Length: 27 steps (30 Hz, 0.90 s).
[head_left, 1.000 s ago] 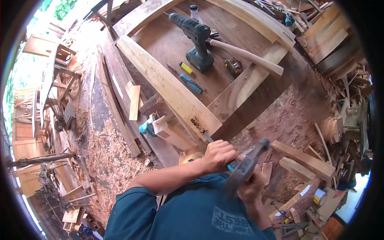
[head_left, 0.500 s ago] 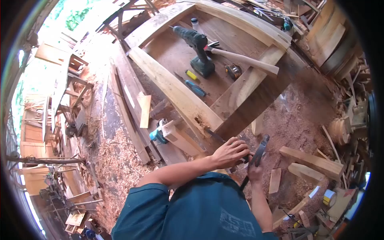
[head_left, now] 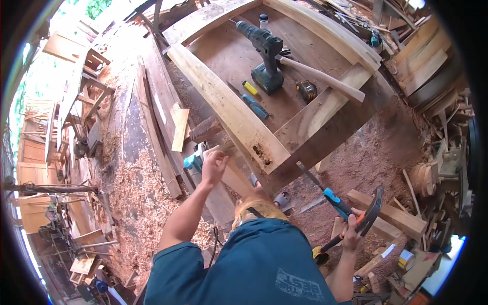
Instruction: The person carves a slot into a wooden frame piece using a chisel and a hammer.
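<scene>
Both chisel [head_left: 333,198] and hammer [head_left: 373,211] share the closed right hand [head_left: 352,231], probably freeing the half-curled, empty-looking left hand [head_left: 214,165].

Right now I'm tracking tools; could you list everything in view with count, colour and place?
Chisel: 1, blue-black, held, right of centre
Hammer: 1, black-orange, held, right of centre
Frame: 1, pale wood, top centre
Board: 1, brown, inside frame
Drill: 1, dark green, on board
Long handle: 1, pale, beside drill
Tape measure: 1, black-yellow, on board
Blue-handled tool: 1, blue-black, on board
Small stick: 1, yellow, on board
Bottle: 1, dark-capped, past drill
Power tool: 1, teal, left of centre
Loose wood: many, tan, all around
Shavings: many, pinkish, floor
Roll: 1, yellow-white, lower right
Shirt: 1, teal, bottom
Left hand: 1, bare, by power tool
Right hand: 1, bare, gripping chisel and hammer
</scene>
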Motion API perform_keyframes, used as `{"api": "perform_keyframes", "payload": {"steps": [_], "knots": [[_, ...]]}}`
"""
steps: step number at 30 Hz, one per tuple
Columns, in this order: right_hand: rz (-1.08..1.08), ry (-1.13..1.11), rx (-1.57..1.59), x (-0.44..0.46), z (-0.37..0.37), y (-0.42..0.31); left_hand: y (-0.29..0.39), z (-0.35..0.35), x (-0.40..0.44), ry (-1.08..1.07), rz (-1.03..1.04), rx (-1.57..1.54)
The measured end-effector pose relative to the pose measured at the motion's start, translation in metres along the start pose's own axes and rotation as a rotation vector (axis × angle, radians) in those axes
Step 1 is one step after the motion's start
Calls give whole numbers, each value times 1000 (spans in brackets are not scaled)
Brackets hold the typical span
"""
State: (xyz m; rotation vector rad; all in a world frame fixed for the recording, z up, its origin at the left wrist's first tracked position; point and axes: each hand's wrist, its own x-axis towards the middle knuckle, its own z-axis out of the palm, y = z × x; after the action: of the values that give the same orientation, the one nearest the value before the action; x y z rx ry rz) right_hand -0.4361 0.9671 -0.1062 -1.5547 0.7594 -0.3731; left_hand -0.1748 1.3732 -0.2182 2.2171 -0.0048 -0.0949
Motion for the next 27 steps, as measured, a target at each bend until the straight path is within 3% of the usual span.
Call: {"api": "perform_keyframes", "payload": {"steps": [3, 6, 7, 13, 16, 17, 18, 20, 24, 27], "knots": [[-101, -87, -179, 5, -4, -1, 67, 15, -16, 125, 430, 38], [-359, -98, -339, 12, 9, -18, 134, 17, -22, 29, 781, 195], [-587, -59, -423, 19, 21, -27, 131, 20, -17, -64, 785, 213], [-291, -200, -250, 16, 38, -58, 118, 20, 37, -496, 955, 219], [-250, -216, -268, 14, 51, -68, 110, 21, 71, -592, 815, 151], [-256, -206, -279, 12, 54, -66, 116, 17, 90, -507, 756, 201], [-262, -195, -289, 11, 56, -64, 121, 5, 102, -558, 942, 314], [-282, -201, -294, 14, 59, -66, 138, -5, 92, -694, 985, 182], [-244, -169, -263, 13, 66, -73, 115, 9, 63, -556, 1183, 321], [-165, -175, -258, 12, 68, -85, 105, 14, 55, -613, 1082, 223]]}}
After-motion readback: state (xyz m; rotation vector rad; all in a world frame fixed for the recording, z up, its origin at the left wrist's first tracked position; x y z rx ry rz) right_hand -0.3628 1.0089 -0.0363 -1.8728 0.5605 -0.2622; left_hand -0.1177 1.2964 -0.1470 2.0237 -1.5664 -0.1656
